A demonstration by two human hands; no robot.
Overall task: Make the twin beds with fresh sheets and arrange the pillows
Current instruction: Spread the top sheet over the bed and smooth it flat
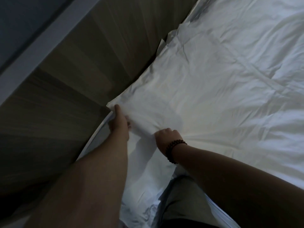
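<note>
- A person's left hand (119, 124) grips the near corner of a white pillow (164, 89), thumb on top and fingers curled underneath, right beside the headboard (74, 79).
- The right hand (166, 135), farther from the headboard, is bunched into a fist around the fabric of the pillow's near edge; creases fan out from the grip.
- A dark bead bracelet (172, 151) circles the right wrist.
- The pillow lies flat on the bed, one long side pressed against the headboard, its far corner turned up.
- More white linen (213, 12) sits beyond it, also against the headboard; whether it is a second pillow cannot be told.
- A wrinkled white sheet (255, 96) covers the bed on the side away from the headboard.
- The mattress edge (97, 140) curves along the foot of the headboard below the left hand.
- The room is dim, and the brown headboard is in shadow.
</note>
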